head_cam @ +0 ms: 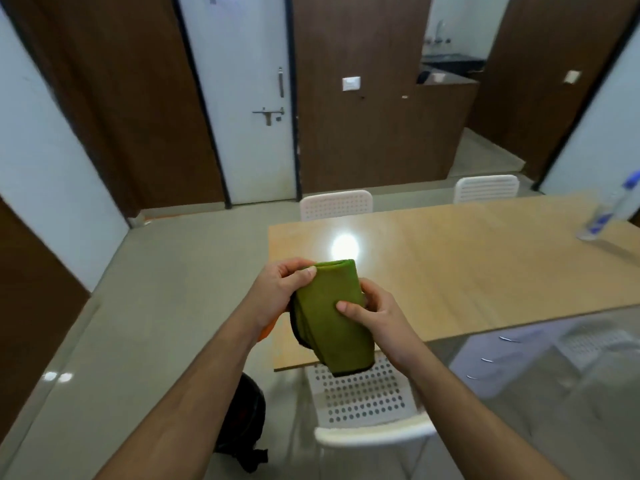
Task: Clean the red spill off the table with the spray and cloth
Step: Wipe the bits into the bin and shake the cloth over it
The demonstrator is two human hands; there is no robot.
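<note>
You are looking at: 1 green cloth (330, 317) | 1 table (485, 271) | 3 white chairs (363, 403) | 1 bottle (613, 206) | 2 hands (277, 289)

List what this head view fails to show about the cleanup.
- Red spill: none visible on the table; glare, hands and the green cloth cover part of it.
- Bottle: blurred near the right edge, so spray or not is unclear.
- Orange thing: mostly hidden behind the left hand.
- Right hand: fingers hidden behind the cloth.
</note>
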